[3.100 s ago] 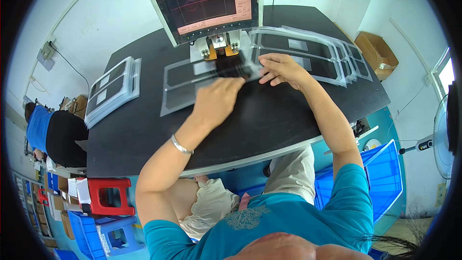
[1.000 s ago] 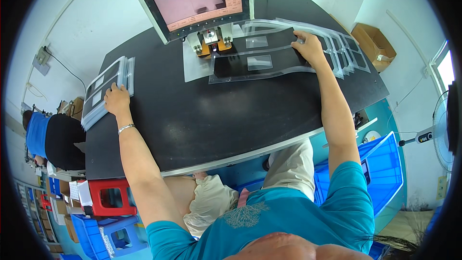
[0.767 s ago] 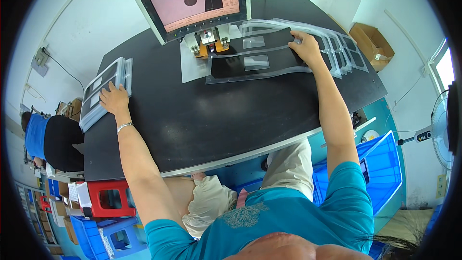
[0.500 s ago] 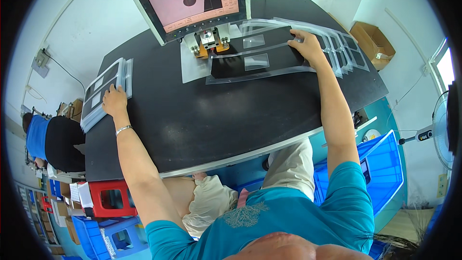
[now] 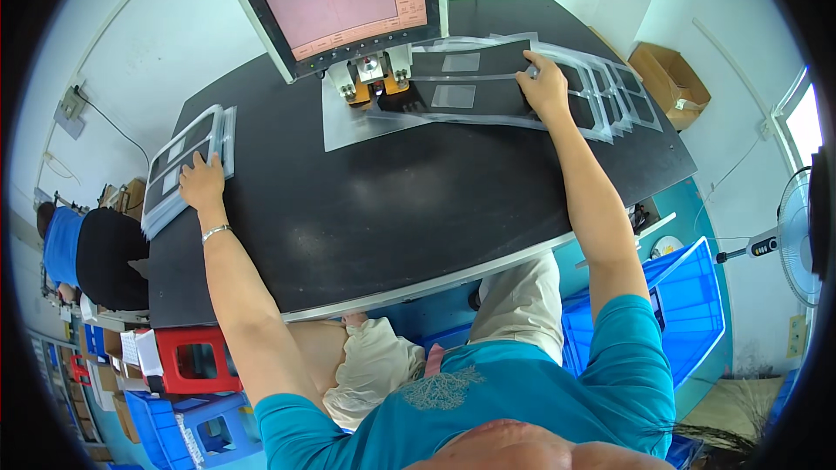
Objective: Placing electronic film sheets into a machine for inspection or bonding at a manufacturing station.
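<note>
My right hand grips the right end of a clear-edged plastic sheet with black panels and two see-through windows. Thumb and forefinger are apart on its upper face; the other fingers are partly hidden. The sheet's left end reaches under the head of a bench machine, between orange blocks. At the far left, my left hand lies with spread fingers on a stack of similar sheets.
Above the machine stands a monitor with a pinkish picture. A metal plate lies beneath the machine head. More sheets fan out at the right of the black table. Beyond them sits a cardboard box. Another person is at far left.
The sheet under my right hand has shifted up and left, further under the machine head. The dark shape and round spot have gone from the monitor. My left hand stays on its stack.
</note>
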A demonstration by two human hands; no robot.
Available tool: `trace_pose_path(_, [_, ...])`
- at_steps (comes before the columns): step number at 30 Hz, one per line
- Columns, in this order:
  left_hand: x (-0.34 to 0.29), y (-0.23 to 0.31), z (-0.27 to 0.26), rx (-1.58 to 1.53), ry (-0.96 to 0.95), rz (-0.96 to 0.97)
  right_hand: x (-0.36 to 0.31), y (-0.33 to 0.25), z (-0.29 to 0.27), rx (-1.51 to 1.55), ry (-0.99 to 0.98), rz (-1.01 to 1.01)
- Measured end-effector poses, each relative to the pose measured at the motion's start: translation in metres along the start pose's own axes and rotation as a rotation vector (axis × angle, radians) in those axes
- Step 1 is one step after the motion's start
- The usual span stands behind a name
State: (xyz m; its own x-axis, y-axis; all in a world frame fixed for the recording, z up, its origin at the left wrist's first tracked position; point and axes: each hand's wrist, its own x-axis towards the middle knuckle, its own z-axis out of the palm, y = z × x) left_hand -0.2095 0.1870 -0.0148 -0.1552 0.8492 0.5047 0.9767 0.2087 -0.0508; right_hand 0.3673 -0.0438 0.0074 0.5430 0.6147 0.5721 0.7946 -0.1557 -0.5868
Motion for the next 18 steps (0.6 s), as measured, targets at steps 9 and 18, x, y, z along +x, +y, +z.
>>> trace_pose_path(9, [0.000, 0.004, -0.026, -0.095, -0.020, -0.088, 0.000, 0.002, 0.007, -0.031, 0.043, -0.020])
trace_pose_path(18, [0.001, 0.006, -0.026, -0.268, 0.191, 0.051, -0.002, -0.001, 0.006, -0.009, 0.014, 0.029])
